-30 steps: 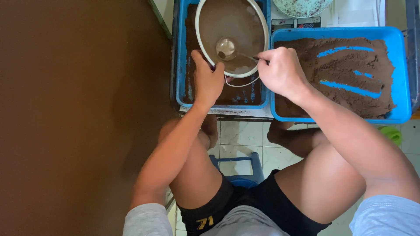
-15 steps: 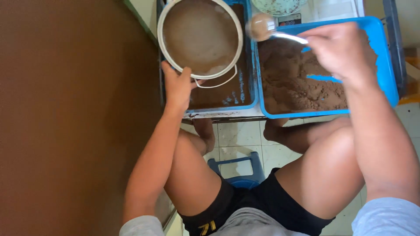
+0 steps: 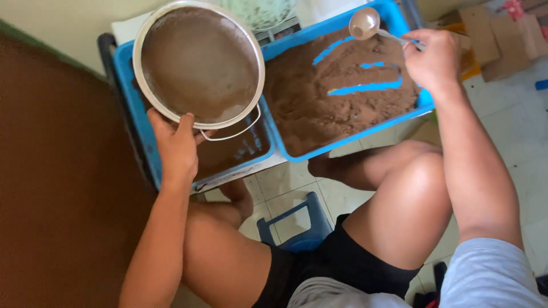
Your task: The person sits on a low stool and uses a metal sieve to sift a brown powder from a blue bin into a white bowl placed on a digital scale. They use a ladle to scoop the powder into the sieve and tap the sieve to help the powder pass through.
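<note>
My left hand grips the near rim of a round metal sieve that holds fine brown powder. The sieve sits over the left blue tray, which has brown powder in it. My right hand holds a metal spoon by its handle, the bowl raised over the far part of the right blue tray. That tray is filled with coarse brown powder, with bare blue streaks scraped through it.
I sit on a low blue stool with my knees under the trays. A brown wall or panel fills the left side. Cardboard pieces lie on the tiled floor at the far right.
My right hand moved the spoon from over the sieve to above the right tray. The view has shifted and tilted, and my left hand stays on the sieve's rim.
</note>
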